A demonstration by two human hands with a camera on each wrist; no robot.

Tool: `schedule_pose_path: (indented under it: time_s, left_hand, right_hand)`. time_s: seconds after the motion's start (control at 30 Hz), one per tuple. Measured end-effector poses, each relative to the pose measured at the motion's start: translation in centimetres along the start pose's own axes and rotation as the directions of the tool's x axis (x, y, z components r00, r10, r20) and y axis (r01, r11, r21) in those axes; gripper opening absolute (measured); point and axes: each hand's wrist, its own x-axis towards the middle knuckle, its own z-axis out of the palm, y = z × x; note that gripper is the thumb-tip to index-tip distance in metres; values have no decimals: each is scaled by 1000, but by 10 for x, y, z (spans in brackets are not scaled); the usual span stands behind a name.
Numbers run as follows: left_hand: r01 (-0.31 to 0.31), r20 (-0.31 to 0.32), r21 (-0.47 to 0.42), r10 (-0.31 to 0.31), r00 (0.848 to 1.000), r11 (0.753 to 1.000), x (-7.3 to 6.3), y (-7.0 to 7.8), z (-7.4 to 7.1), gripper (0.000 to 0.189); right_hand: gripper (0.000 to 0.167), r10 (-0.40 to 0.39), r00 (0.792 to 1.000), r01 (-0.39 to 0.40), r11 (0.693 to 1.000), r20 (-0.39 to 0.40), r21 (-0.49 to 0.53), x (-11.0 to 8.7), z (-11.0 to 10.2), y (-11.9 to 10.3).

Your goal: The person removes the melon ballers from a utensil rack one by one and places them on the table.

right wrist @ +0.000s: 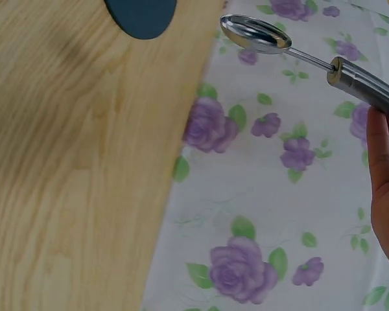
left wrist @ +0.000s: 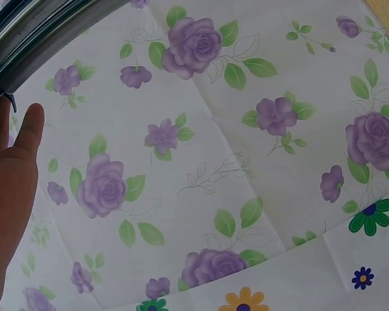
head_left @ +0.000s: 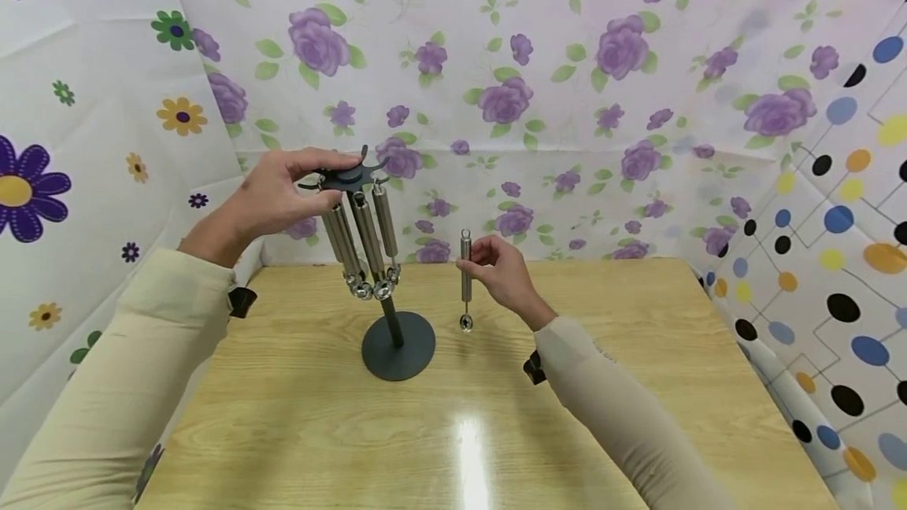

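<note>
A dark utensil stand has a round base (head_left: 418,352), a post and a hooked top (head_left: 349,175). My left hand (head_left: 279,189) pinches that top between thumb and fingers. Several metal utensils with cylindrical handles (head_left: 366,230) hang from the hooks, their small shiny heads lowest. To the right of the stand, my right hand (head_left: 506,274) holds a metal spoon (head_left: 465,286) by its handle, bowl downward and apart from the tabletop. The right wrist view shows its oval bowl (right wrist: 256,34) and thin neck. In the left wrist view, only part of my left hand (left wrist: 13,188) appears, below some metal handles (left wrist: 48,42).
A wooden table (head_left: 340,431) lies under both hands, with a bright reflection near its front. Behind it hangs a cloth with purple roses (head_left: 503,101). Patterned cloths stand at the left, with coloured flowers (head_left: 180,116), and at the right, with dots (head_left: 839,219).
</note>
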Motion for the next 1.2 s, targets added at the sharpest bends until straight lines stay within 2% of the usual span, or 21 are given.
schedule_pose_path:
  time_s: [0.3,0.57,0.77,0.97,1.2]
  left_hand:
    - [7,-41,-4,-7,999,1000,1,-1,2,42]
    - [33,-53,-9,-33,998,999,-3,3,6,43]
    - [-14,-69,-1,14,997,1000,-4,1,8,41]
    - [-38,-80,25,40,996,999,-3,-2,9,41]
    - [-56,-93,28,58,994,998,-4,-2,9,41]
  right_hand:
    - [23,88,995,-88,996,-37,15,-5,15,31]
    - [23,191,980,-188,980,-51,64,-16,26,66]
    - [22,264,961,-258,963,-81,76,-22,29,86]
    - [21,353,934,-350,935,-52,58,-27,35,103]
    - [21,412,910,-408,910,-47,72,-30,39,120]
